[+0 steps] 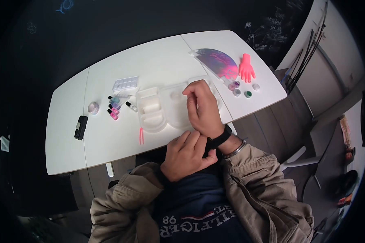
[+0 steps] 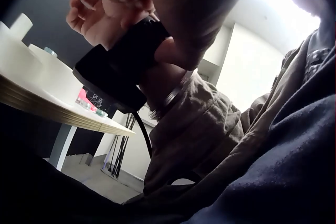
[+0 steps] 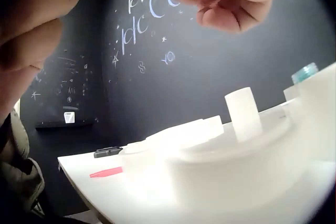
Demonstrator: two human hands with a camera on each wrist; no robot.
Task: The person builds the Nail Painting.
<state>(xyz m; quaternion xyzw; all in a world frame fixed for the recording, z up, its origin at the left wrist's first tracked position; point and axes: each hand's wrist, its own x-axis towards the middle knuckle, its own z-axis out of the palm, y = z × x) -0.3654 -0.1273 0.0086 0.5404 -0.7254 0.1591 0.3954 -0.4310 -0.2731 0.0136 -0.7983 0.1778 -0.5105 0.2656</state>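
While left hand [image 1: 186, 156] grips black wristband [image 1: 221, 138] on right wrist, right hand [image 1: 202, 108] holds nothing, fingers loosely curled. We see wristband just off near edge of desk [image 1: 103, 156], right of left hand, touching its fingers, loop running crosswise around wrist.

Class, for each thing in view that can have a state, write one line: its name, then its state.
Left hand: fingers bent, gripping the black wristband
Black wristband: worn
Right hand: loosely curled, holding nothing
Polish bottles: capped
Pink tweezers: lying on the table
Pink model hand: fingers extended
White cylinder: upright
Round jar: lid unclear
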